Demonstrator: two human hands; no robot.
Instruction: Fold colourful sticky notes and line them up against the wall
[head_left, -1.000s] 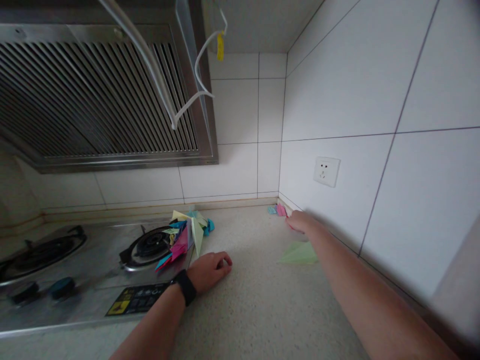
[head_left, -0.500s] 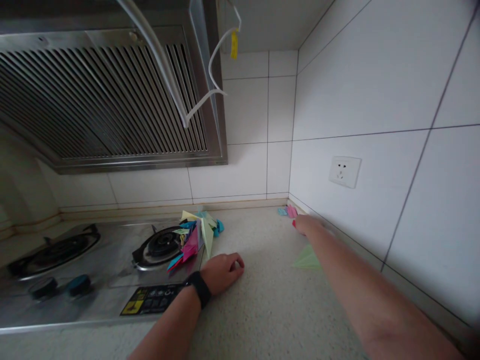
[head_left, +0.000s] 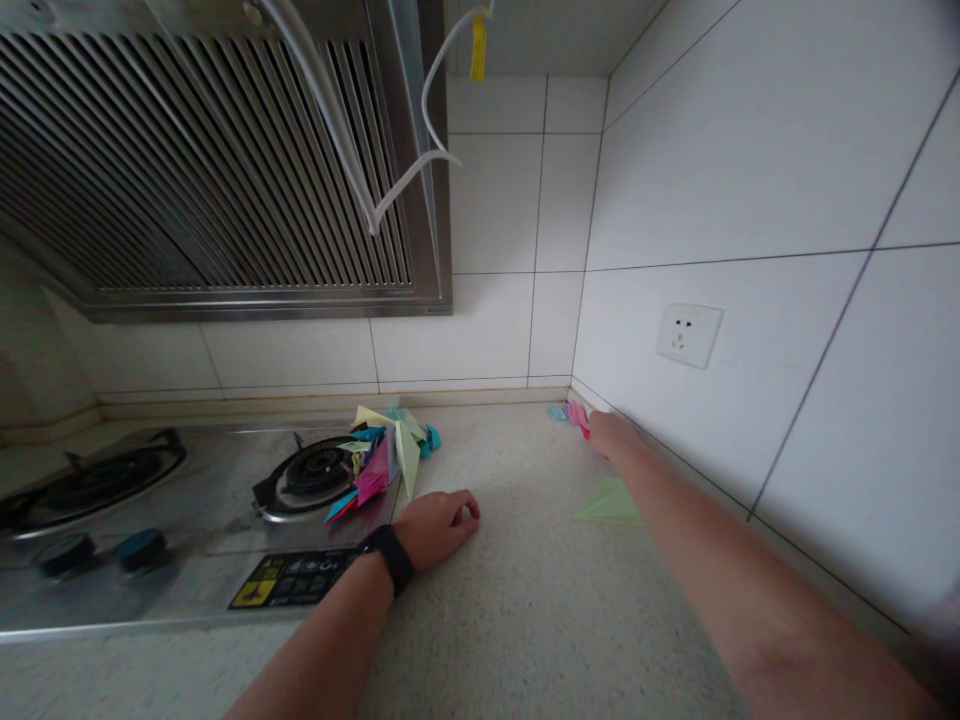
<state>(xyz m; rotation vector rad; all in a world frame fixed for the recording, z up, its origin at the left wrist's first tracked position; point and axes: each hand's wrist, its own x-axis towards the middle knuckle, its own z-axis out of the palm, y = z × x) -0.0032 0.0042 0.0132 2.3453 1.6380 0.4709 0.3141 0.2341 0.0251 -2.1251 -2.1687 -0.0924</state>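
Observation:
My right hand (head_left: 602, 435) reaches to the back corner of the counter, its fingers pinched on a small red folded paper (head_left: 585, 432), mostly hidden by the hand. Just beyond it lie a pink folded paper (head_left: 576, 412) and a light blue one (head_left: 556, 412). A pale green paper piece (head_left: 609, 503) lies below my right forearm. My left hand (head_left: 436, 528), with a black band at the wrist, rests on the counter, fingers loosely curled and nothing visible in them. Close by is a heap of coloured folded papers (head_left: 377, 465) at the stove's edge.
A steel gas stove (head_left: 195, 490) with two burners fills the left side. Above it hangs a range hood (head_left: 262, 310) with a dangling white cable (head_left: 409, 185). A tiled wall with a socket (head_left: 689, 336) bounds the right side.
My right hand has brought the red paper up against the pink one in the corner. The view has tilted slightly down; my left hand stays resting on the counter.

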